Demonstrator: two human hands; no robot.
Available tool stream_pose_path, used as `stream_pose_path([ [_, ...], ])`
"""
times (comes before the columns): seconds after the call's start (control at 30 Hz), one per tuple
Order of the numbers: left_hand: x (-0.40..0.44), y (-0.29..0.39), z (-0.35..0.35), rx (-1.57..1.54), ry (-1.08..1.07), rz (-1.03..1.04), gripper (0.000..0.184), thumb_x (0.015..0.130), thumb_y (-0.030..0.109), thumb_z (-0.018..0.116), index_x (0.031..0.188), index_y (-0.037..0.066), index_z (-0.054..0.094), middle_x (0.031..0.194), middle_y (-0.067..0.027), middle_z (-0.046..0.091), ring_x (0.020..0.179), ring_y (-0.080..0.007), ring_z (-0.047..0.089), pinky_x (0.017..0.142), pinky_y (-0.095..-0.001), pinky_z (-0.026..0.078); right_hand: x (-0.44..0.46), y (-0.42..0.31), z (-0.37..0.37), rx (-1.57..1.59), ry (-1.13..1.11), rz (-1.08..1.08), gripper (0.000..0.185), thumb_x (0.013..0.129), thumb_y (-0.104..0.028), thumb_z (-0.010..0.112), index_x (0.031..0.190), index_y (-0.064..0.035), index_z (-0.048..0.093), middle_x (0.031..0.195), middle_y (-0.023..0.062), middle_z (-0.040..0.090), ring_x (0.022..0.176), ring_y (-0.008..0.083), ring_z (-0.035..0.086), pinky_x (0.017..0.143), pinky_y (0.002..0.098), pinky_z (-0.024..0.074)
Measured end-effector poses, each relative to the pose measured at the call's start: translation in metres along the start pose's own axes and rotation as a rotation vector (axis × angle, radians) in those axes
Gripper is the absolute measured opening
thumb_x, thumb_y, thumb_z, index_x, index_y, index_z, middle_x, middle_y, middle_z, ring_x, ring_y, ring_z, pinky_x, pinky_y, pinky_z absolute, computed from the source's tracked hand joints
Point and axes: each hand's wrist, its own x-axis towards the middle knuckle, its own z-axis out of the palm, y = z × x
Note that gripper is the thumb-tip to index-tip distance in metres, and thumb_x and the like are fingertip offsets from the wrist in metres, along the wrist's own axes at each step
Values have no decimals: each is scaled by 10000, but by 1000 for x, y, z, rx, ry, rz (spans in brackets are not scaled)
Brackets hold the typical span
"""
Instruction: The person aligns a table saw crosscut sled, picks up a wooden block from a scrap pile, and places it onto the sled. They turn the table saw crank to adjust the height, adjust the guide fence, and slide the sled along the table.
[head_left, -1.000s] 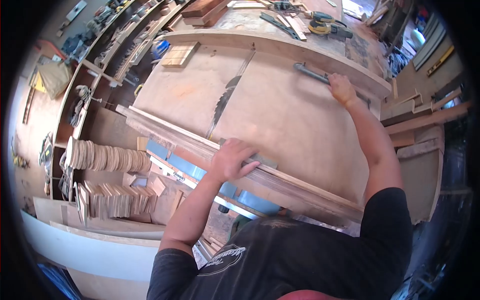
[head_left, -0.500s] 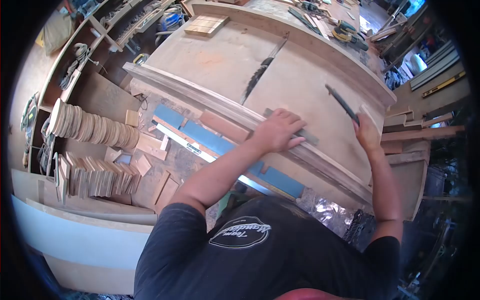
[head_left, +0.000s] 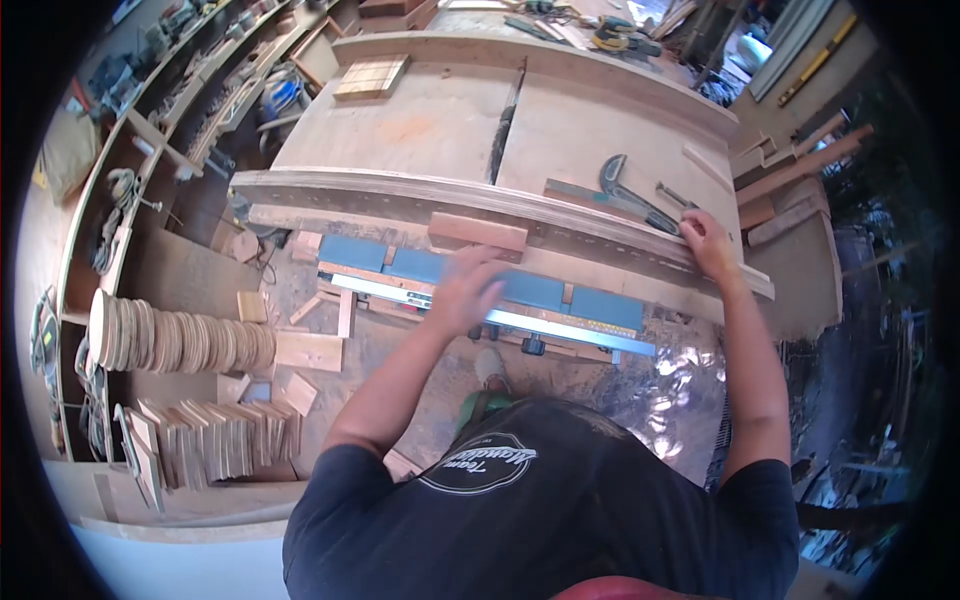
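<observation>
My right hand (head_left: 708,242) has its fingers closed at the near end of a dark bar clamp (head_left: 622,188), at the front edge of the wooden saw table (head_left: 420,120). The clamp's curved jaw rests on the tabletop, beside a flat wooden strip (head_left: 590,194). My left hand (head_left: 468,290), smeared by motion, is over a blue-topped bench machine (head_left: 420,264) below the table edge. Its thumb stands apart from the fingers and nothing shows in it. Just beyond its fingertips is a reddish wooden block (head_left: 478,232). A saw blade (head_left: 500,140) stands in the table's slot.
A slatted wooden block (head_left: 372,76) lies on the table's far left. Stacked wooden discs (head_left: 180,335) and a row of thin boards (head_left: 215,440) are on the left. Shelves (head_left: 130,160) with cables and tools line the left wall. Power tools (head_left: 622,38) lie at the back.
My left hand has left the strip on the table and moved down and left over the blue-topped machine. The clamp, earlier raised in my right hand, is now lower, against the tabletop. The view has shifted.
</observation>
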Motion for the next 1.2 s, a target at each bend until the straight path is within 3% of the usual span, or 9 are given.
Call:
stream_pose_path([
  [0.13,-116,5,-35,210,19,-230,317,749,79,697,1058,83,623,1142,-136,609,1093,-336,559,936,-450,415,-88,2,17,139,249,-74,212,896,-171,644,1035,-12,657,888,86,658,787,159,615,734,288,493],
  [0.33,-222,59,-31,228,-170,-406,325,777,83,668,1098,92,618,1162,-148,598,1102,-352,541,938,-448,417,-262,26,94,369,266,383,255,929,-249,600,1036,-26,664,904,95,679,825,154,625,758,298,496],
  [0.5,-196,60,-35,222,-266,-249,318,779,107,683,1088,88,613,1210,-152,571,1133,-360,530,961,-446,418,-440,40,179,398,-132,479,194,911,-200,590,921,-20,661,885,91,676,835,169,633,760,322,500],
  [0.63,-131,31,-46,185,-124,-161,338,766,111,696,1094,85,617,1217,-158,570,1145,-364,524,1001,-454,403,-525,41,219,483,-171,562,234,872,-250,653,937,-27,681,875,105,699,842,188,662,777,326,512],
  [0.7,-95,12,-54,229,-61,-149,342,772,94,678,1109,83,616,1229,-166,561,1157,-366,514,1013,-457,396,-515,18,203,410,-218,759,266,856,-268,676,971,-28,683,880,107,703,857,192,669,782,324,515],
  [0.87,-11,-60,-91,224,108,-31,335,784,94,665,1115,84,614,1243,-177,549,1171,-373,501,1015,-463,393,-420,-6,188,263,-83,670,296,841,-284,683,999,-33,676,878,105,702,829,210,669,764,340,520],
  [0.93,19,-86,-112,279,129,-50,320,812,112,660,1127,76,620,1256,-183,553,1175,-373,509,1029,-441,391,-357,-30,180,283,21,582,280,871,-255,665,1050,-40,662,913,114,699,822,193,654,764,337,519],
  [1.0,45,-117,-132,285,128,-32,340,814,116,663,1147,78,607,1273,-181,543,1197,-372,493,1038,-443,382,-284,-81,161,193,166,421,290,841,-268,673,998,-25,646,933,147,665,891,290,640,826,376,503],
  [1.2,94,-204,-161,340,69,-81,376,802,138,692,1162,92,595,1240,-185,557,1202,-370,482,1016,-465,390,-104,-119,139,-252,489,-68,502,830,-282,684,1236,-28,531,1310,248,483,1242,414,437,1063,450,359],
])
